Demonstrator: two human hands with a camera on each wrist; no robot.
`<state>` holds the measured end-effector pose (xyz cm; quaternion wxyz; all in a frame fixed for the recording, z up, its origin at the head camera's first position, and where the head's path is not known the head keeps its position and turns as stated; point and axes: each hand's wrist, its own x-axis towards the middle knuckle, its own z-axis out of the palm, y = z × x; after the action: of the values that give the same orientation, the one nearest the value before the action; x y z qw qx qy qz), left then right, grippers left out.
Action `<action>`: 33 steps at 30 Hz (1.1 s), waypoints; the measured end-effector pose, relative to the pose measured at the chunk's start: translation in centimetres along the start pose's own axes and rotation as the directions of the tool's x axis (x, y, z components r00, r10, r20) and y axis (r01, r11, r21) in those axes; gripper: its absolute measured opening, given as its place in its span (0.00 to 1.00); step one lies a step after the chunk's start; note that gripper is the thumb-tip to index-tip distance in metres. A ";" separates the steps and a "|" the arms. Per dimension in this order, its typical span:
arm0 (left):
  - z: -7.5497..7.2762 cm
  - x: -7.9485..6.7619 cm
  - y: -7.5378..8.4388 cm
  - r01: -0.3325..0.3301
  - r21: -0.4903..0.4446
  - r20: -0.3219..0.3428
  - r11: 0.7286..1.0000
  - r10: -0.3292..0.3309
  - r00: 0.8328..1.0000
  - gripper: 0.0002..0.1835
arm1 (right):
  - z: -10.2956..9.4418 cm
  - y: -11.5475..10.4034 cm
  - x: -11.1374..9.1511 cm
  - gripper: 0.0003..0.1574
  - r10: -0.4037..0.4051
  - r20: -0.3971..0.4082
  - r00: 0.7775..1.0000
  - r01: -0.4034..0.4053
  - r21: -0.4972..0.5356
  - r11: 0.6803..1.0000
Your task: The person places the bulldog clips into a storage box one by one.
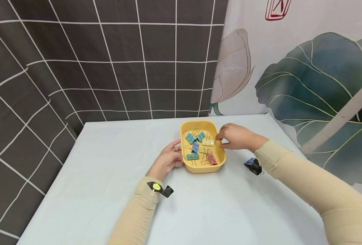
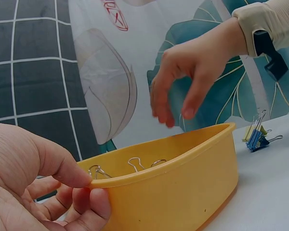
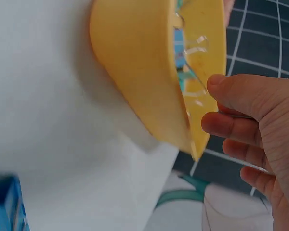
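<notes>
A yellow plastic bin (image 1: 203, 169) stands on the table, holding several binder clips: teal ones (image 1: 192, 156), a blue one (image 1: 195, 147), pale yellow ones (image 1: 207, 142) and a pink one (image 1: 211, 159). My left hand (image 1: 170, 157) pinches the bin's left rim, thumb on top and fingers curled against the outer wall, as the left wrist view shows. At the opposite side, my right hand (image 1: 236, 136) hovers by the rim. Its thumb and fingers are apart in the left wrist view (image 2: 188, 72), with nothing visible between them.
Right of the bin, a blue binder clip (image 2: 255, 140) lies on the white table (image 1: 107, 190), with a yellow clip (image 2: 249, 131) just behind it. Black straps (image 1: 165, 191) hang at both wrists. A dark gridded curtain (image 1: 122, 68) and a leaf-printed cloth (image 1: 315, 78) stand behind the table.
</notes>
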<state>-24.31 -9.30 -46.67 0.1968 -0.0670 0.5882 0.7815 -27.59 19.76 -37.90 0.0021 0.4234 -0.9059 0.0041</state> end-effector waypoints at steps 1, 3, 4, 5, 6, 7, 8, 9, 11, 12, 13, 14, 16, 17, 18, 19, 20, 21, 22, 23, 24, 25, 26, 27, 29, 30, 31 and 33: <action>0.0 0.0 0.0 -0.001 0.000 0.001 1.000 0.001 1.000 0.45 | -0.3 0.3 -0.3 0.15 0.013 -0.007 1.000 -0.013 -0.007 1.000; 0.0 0.0 0.0 -0.002 -0.001 0.003 1.000 0.002 1.000 0.45 | -0.9 1.0 -1.1 0.15 0.061 -0.006 0.998 -0.061 -0.026 0.998; 0.0 0.0 0.0 -0.002 -0.001 0.003 1.000 0.002 1.000 0.45 | -1.2 1.3 -1.6 0.14 0.088 0.001 0.996 -0.088 -0.037 0.995; 0.0 0.0 0.0 -0.001 -0.002 0.003 1.000 0.001 1.000 0.45 | -1.4 1.7 -2.1 0.14 0.117 0.009 0.993 -0.117 -0.042 0.992; 0.0 0.0 0.0 -0.001 -0.002 0.002 1.000 0.001 1.000 0.45 | -1.6 2.1 -2.6 0.14 0.145 0.022 0.989 -0.143 -0.048 0.988; -0.1 0.1 -0.1 -0.002 0.000 0.000 1.000 0.002 1.000 0.45 | -1.8 2.5 -3.1 0.13 0.166 0.032 0.986 -0.164 -0.053 0.985; -0.1 0.1 -0.1 -0.001 0.001 -0.003 1.000 0.001 1.000 0.45 | -1.9 2.9 -3.6 0.13 0.187 0.044 0.981 -0.185 -0.054 0.981; -0.1 0.1 -0.1 0.000 0.002 -0.006 1.000 0.000 1.000 0.45 | -2.0 3.3 -4.1 0.13 0.207 0.058 0.977 -0.205 -0.049 0.978; -0.1 0.2 0.0 0.001 0.007 -0.013 1.000 -0.001 1.000 0.45 | -2.0 4.1 -5.2 0.12 0.239 0.086 0.967 -0.237 -0.027 0.971; -0.1 0.2 0.0 0.002 0.007 -0.014 1.000 -0.002 1.000 0.45 | -1.9 4.5 -5.7 0.12 0.251 0.102 0.963 -0.251 -0.019 0.968; -0.1 0.1 0.0 0.002 0.008 -0.014 1.000 -0.002 1.000 0.45 | -1.8 4.9 -6.3 0.12 0.263 0.119 0.957 -0.264 -0.010 0.965; 0.0 0.1 0.0 0.004 0.006 -0.014 1.000 -0.004 1.000 0.45 | -1.7 5.2 -6.8 0.12 0.272 0.140 0.952 -0.275 0.003 0.961; 0.0 0.1 0.1 0.006 0.003 -0.010 1.000 -0.006 1.000 0.45 | -1.4 5.7 -7.8 0.13 0.286 0.182 0.941 -0.295 0.024 0.955; 0.0 0.1 0.1 0.008 0.001 -0.008 1.000 -0.008 1.000 0.45 | -1.3 6.0 -8.2 0.14 0.294 0.204 0.934 -0.306 0.028 0.952; 0.0 0.1 0.0 0.009 0.000 -0.008 1.000 -0.009 1.000 0.45 | -1.2 6.1 -8.6 0.14 0.305 0.224 0.926 -0.321 0.034 0.947; -0.1 0.1 0.0 0.010 -0.001 -0.009 1.000 -0.010 1.000 0.45 | -1.1 6.4 -9.0 0.15 0.313 0.245 0.918 -0.332 0.041 0.942; -0.1 0.1 0.0 0.009 -0.003 -0.009 1.000 -0.009 1.000 0.45 | -1.0 6.5 -9.4 0.16 0.325 0.263 0.908 -0.348 0.044 0.936; -0.1 0.2 0.0 0.006 -0.002 -0.010 1.000 -0.006 1.000 0.45 | -0.9 6.7 -9.7 0.16 0.334 0.282 0.900 -0.360 0.045 0.932; -0.1 0.2 0.0 0.005 -0.001 -0.012 1.000 -0.005 1.000 0.45 | -0.8 6.8 -10.0 0.16 0.342 0.302 0.890 -0.372 0.044 0.927; -0.1 0.2 0.0 0.002 -0.001 -0.014 1.000 -0.002 1.000 0.45 | -0.7 7.0 -10.2 0.16 0.344 0.322 0.882 -0.376 0.041 0.926; -0.1 0.2 0.0 0.002 0.000 -0.015 1.000 -0.002 1.000 0.45 | -0.6 7.1 -10.5 0.16 0.348 0.342 0.873 -0.383 0.039 0.923; -0.1 0.2 0.0 0.002 0.000 -0.015 1.000 -0.002 1.000 0.45 | -0.4 7.2 -10.8 0.16 0.347 0.363 0.865 -0.385 0.037 0.922; -0.1 0.2 0.0 0.001 0.003 -0.015 1.000 -0.001 1.000 0.45 | -0.2 7.3 -11.0 0.15 0.347 0.378 0.858 -0.388 0.034 0.921; -0.1 0.2 0.0 0.002 0.007 -0.016 1.000 -0.002 1.000 0.45 | 0.1 7.4 -11.2 0.14 0.342 0.392 0.854 -0.384 0.031 0.923; -0.1 0.2 0.0 0.003 0.010 -0.014 1.000 -0.003 1.000 0.45 | 0.6 7.6 -11.7 0.12 0.336 0.408 0.849 -0.378 0.024 0.926; -0.1 0.2 -0.1 0.004 0.010 -0.013 1.000 -0.004 1.000 0.45 | 0.8 7.6 -11.8 0.10 0.339 0.412 0.846 -0.381 0.022 0.924; -0.1 0.1 -0.1 0.002 0.009 -0.012 1.000 -0.002 1.000 0.45 | 0.9 7.7 -11.9 0.09 0.342 0.416 0.843 -0.385 0.023 0.922; -0.2 0.1 -0.2 0.000 0.005 -0.010 1.000 0.000 1.000 0.45 | 1.2 7.7 -12.1 0.08 0.345 0.418 0.840 -0.387 0.018 0.922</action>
<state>-24.38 -9.38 -46.90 0.1937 -0.0705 0.5911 0.7798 -25.73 34.02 -39.20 -0.2088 0.2333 -0.9490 -0.0377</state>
